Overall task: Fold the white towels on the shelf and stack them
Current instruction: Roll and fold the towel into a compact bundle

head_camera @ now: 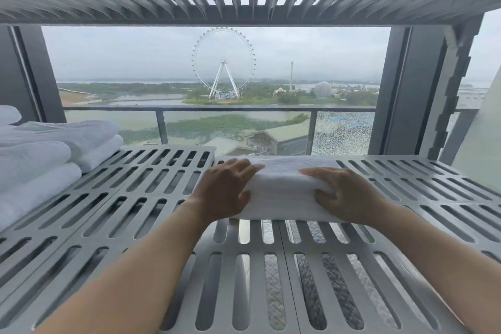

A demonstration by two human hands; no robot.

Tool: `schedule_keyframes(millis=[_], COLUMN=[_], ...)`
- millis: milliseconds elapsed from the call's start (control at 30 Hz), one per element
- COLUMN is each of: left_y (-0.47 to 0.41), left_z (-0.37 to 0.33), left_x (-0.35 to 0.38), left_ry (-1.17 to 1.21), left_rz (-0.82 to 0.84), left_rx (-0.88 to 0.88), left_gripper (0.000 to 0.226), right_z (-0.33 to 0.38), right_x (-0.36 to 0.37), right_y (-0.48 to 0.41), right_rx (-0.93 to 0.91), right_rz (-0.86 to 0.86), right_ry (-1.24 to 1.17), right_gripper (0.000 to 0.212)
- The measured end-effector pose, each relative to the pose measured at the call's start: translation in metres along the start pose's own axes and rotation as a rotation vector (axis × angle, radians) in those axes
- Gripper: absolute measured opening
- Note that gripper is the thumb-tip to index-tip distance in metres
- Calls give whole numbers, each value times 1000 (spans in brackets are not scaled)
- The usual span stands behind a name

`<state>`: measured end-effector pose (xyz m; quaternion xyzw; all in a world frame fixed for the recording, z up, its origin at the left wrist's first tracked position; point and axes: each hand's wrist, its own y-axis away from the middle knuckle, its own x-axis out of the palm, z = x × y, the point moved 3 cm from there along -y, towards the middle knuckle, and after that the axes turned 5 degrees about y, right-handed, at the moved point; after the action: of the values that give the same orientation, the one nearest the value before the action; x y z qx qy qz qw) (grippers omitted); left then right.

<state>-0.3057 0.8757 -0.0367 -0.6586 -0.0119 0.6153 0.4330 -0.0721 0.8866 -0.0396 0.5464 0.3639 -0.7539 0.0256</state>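
one folded white terry towel (pixel 284 192) lies in the middle of the grey slotted plastic shelf (pixel 135 198). two hands grip it: the left hand (pixel 225 190) curls over its left end, the right hand (pixel 344 195) round its right end. one stack of folded white towels (pixel 40 165) sits at the far left, its count unclear.

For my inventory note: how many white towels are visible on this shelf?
5: middle towel; at left, back towel, upper front towel, lower front towel, corner towel. The edge may hide more.

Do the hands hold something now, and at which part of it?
Both hold the folded towel that lies on the shelf: the left hand clasps its left end, the right hand its right end.
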Motion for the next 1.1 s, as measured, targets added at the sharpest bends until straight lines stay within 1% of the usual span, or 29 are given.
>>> schedule_keyframes(millis=[67,133,200,267,333,433,533,600,633,700,767,800,833,900,967,1033,1100], left_y=[-1,-3,-5,-6,-6,-4,-4,-4,-4,-4,-7,-12,-18,-36,-56,-70,-77], left_z=[3,3,2,1,1,5,7,2,-2,-9,-11,-12,-11,-13,-15,-14,-12], left_x=[6,8,5,1,-1,6,4,2,3,6,6,5,4,5,13,24,35], left_ry=[28,10,-12,-20,-44,-54,-25,28,55,60,37,57,96,188,337,553,688], left_rz=[57,65,18,-81,-105,-13,-2,15,42,126,180,206,254,399,535,617,668], left_rx=[-35,-32,-17,-16,-35,-78,-90,-75,-69,-74,-91,-122,-178,-315,-453,-600,-656], left_gripper=[50,48,48,46,43,39,37,43,47,53,51,50,49,47,42,49,57], right_z=[-3,-5,-7,-8,-5,-2,-1,1,3,5,5,2,-1,-10,-17,-22,-24], right_x=[2,2,-1,-4,-2,3,-2,-2,-2,-1,-3,-4,-6,-5,1,11,21], right_y=[-1,-1,-2,-3,-3,1,3,5,4,1,-8,-14,-22,-36,-48,-59,-64], right_rx=[40,40,21,5,-1,-4,31,26,18,25,49,69,101,166,222,273,310], right_rz=[2,7,-12,-63,-34,75,73,89,103,160,212,218,217,222,261,336,418], right_ry=[-1,-18,0,34,58,33,-57,-38,-8,40,7,-18,-30,-33,-34,-83,-199], right_gripper=[51,49,57,65,66,60,53,46,44,49,58,60,58,47,37,35,37])
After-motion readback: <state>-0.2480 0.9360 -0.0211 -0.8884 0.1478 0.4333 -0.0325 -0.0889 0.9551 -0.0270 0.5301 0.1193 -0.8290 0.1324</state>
